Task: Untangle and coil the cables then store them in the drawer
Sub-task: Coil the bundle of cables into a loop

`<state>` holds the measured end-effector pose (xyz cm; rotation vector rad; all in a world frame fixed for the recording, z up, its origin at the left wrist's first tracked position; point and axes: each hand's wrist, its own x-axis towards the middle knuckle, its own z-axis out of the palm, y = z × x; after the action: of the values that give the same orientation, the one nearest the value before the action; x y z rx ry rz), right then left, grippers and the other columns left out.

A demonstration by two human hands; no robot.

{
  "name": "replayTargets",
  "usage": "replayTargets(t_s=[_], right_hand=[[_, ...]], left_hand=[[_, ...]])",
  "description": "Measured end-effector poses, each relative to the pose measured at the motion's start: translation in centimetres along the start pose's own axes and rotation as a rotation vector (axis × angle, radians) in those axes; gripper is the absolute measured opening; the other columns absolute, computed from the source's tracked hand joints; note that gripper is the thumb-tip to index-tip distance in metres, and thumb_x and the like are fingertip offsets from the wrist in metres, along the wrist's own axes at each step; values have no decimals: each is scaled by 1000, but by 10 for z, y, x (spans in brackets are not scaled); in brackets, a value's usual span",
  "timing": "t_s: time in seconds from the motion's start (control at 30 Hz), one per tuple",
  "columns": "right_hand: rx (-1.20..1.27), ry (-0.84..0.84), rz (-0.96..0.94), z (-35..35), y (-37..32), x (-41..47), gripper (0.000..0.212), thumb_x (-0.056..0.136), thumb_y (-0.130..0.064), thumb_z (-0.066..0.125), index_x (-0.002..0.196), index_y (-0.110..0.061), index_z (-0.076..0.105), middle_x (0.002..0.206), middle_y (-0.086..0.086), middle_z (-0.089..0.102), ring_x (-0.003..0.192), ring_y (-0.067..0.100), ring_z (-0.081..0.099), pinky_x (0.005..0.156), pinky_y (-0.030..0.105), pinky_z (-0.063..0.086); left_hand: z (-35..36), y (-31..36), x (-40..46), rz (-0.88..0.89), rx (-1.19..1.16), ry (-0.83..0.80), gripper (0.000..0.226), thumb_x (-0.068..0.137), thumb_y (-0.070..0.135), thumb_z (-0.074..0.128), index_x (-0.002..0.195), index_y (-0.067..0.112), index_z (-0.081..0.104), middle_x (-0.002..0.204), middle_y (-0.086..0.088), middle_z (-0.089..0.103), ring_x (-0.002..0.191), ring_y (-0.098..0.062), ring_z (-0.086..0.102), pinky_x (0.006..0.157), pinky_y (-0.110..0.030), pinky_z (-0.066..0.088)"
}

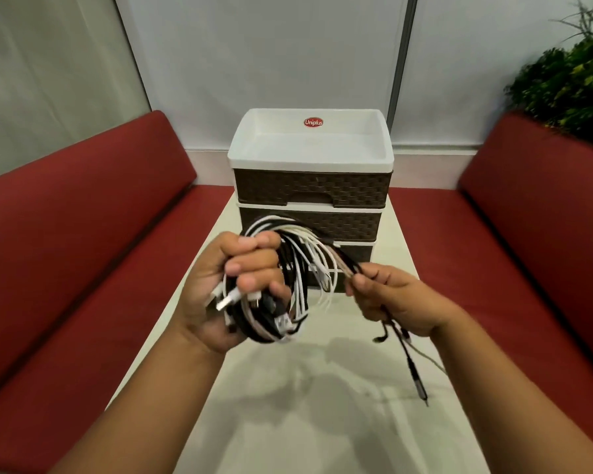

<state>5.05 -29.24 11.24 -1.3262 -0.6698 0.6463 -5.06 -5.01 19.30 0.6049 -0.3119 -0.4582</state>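
L hand [235, 285] grips 1 cable bundle [288, 268] (black/white), R hand [387, 295] pinches strands; 3 drawers [310, 213].

Counter [322, 405]: pale, glossy, narrow, running down the middle toward the far wall.
Left bench [83, 251]: red cushioned seat and backrest, just left of the counter.
Right bench [528, 234]: red, matching, just right of the counter.
Plant [569, 80]: dark green foliage, behind the right bench's backrest.
Wall panels [254, 63]: pale grey, beyond the counter's far end.
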Motion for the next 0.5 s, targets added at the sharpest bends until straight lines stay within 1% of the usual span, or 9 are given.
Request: replayTargets(t_s=[0.1, 0.17, 0.2, 0.27, 0.3, 0.33, 0.4, 0.43, 0.5], right_hand=[[-134, 170, 15, 36, 26, 12, 21, 92, -36, 57, 85, -17, 59, 58, -7, 37, 51, 9, 33, 50, 23, 35], [-304, 249, 77, 55, 38, 17, 17, 97, -31, 51, 86, -19, 55, 61, -7, 40, 53, 12, 39, 51, 33, 42], [-415, 245, 118, 63, 43, 17, 17, 98, -32, 49, 86, -20, 52, 63, -6, 42, 52, 12, 43, 51, 38, 46], [-663, 173, 200, 78, 47, 15, 17, 97, -35, 47, 88, -21, 48, 67, -3, 49, 51, 15, 52, 54, 45, 55], [-766, 125, 235, 85, 45, 13, 16, 97, -35, 46, 89, -21, 48, 70, -1, 53, 54, 18, 55, 55, 44, 56], [-830, 88, 264, 92, 42, 12, 15, 98, -34, 45, 92, -21, 47, 74, 1, 56, 57, 20, 57, 53, 39, 54], [-846, 48, 311, 103, 33, 10, 15, 100, -34, 43, 98, -20, 48, 80, 4, 58, 59, 22, 57, 46, 29, 47], [-855, 36, 323, 107, 28, 9, 16, 99, -35, 44, 101, -19, 48, 81, 3, 58, 60, 22, 57, 47, 29, 47], [-915, 9, 357, 111, 16, 8, 17, 98, -35, 47, 106, -20, 49, 85, 3, 59, 62, 22, 58, 56, 35, 51]], left_hand=[[-9, 1, 8, 118, -157, 176, 27, 82, 2, 60, 84, 20, 41, 50, 5, 48, 51, -11, 58, 71, -32, 55], [-11, -3, 15, 269, -174, 307, 22, 85, 6, 59, 81, 19, 42, 53, 4, 53, 52, -9, 59, 66, -32, 57], [-12, -5, 19, 356, -169, 384, 19, 88, 11, 55, 76, 18, 42, 54, 6, 53, 52, -10, 59, 64, -29, 57], [-15, -7, 26, 468, -191, 499, 28, 91, 17, 53, 65, 19, 41, 52, 9, 49, 52, -9, 58, 66, -25, 56], [-18, -7, 29, 504, -182, 546, 32, 92, 18, 54, 62, 19, 41, 52, 9, 48, 55, -9, 58, 69, -25, 56], [-20, -7, 31, 539, -164, 594, 35, 94, 19, 55, 62, 19, 43, 54, 9, 48, 59, -9, 58, 71, -26, 56], [-24, -9, 34, 594, -54, 721, 33, 95, 19, 58, 64, 16, 47, 56, 7, 51, 63, -8, 64, 68, -26, 56], [-26, -13, 34, 609, 45, 796, 33, 96, 18, 58, 64, 15, 49, 56, 7, 53, 62, -9, 66, 64, -26, 56], [-28, -26, 33, 610, 326, 935, 36, 96, 16, 57, 62, 13, 48, 54, 7, 59, 60, -10, 67, 59, -26, 55]])
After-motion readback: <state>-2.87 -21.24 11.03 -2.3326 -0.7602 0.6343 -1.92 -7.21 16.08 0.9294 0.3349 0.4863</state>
